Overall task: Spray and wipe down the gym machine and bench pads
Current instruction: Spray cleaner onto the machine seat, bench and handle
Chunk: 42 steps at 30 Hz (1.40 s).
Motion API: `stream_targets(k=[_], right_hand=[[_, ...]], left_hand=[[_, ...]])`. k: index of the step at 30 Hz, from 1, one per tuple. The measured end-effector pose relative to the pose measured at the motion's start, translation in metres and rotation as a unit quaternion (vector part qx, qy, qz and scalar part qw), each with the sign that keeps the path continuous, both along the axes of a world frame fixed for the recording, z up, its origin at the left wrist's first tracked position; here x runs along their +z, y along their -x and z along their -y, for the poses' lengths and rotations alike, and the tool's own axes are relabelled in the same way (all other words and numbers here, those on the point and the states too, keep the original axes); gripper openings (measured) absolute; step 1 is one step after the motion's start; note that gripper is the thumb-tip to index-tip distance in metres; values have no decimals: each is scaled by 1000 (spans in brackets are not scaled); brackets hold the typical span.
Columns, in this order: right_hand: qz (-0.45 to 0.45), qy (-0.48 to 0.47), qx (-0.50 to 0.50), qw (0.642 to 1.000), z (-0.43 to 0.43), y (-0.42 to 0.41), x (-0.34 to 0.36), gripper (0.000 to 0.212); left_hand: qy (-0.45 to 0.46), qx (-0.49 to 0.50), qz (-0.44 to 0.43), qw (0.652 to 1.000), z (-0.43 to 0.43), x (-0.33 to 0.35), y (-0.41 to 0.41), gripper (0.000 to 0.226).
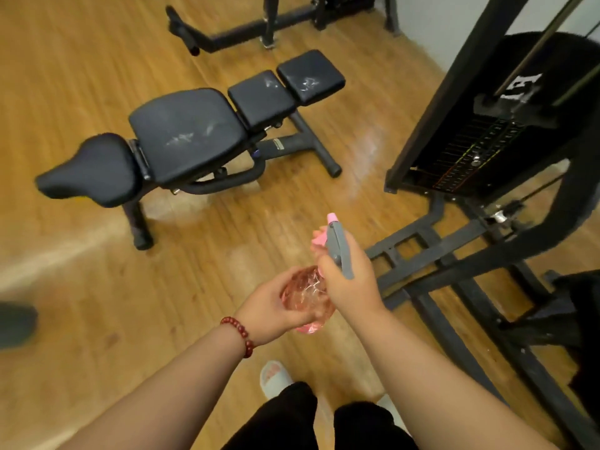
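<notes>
**Item: spray bottle** (308, 297). Pink translucent body, grey head, pink nozzle. Lower centre of the frame, held over the wooden floor (97, 76), nozzle towards the top of the frame.

**Left hand** (276, 306). Cups the bottle's belly from the left, fingers curled under it. Red bead bracelet (238, 334) on the wrist.

**Right hand** (350, 277). Wrapped round the bottle's neck just below the grey head. Fingers are on the far side, so whether one is on the trigger cannot be told.

**Bench** (191, 138). Upper centre-left, four black pads in a row, well apart from the bottle. The three pads nearer the top bear whitish streaks, possibly spray or residue; blur prevents telling which.

**Machine** (487, 134). Black frame and weight stack at right, with no visible wet marks.

**Progress, as judged.** Early or mid-task. Spraying of the bench may be partly done, and the streaks suggest wiping remains. No cloth is in view. The machine appears untreated.
</notes>
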State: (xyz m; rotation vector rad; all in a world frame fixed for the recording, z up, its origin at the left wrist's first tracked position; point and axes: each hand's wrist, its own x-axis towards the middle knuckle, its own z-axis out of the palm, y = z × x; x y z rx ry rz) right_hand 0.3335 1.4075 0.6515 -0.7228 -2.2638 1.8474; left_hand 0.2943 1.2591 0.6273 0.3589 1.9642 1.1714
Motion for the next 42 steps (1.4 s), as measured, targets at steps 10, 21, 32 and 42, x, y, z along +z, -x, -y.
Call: stream_targets(k=[10, 21, 32, 42], right_hand=[[-33, 6, 159, 987, 120, 92, 32, 32], [-57, 28, 226, 972, 194, 226, 41, 30], [-54, 49, 269, 960, 263, 395, 45, 29], [52, 80, 232, 968, 407, 497, 8, 7]], left_hand=[[-28, 129, -18, 991, 139, 23, 56, 81], [-31, 196, -71, 978, 203, 44, 163, 63], [-36, 267, -84, 959, 263, 44, 311, 61], [-49, 242, 6, 969, 400, 7, 408, 62]])
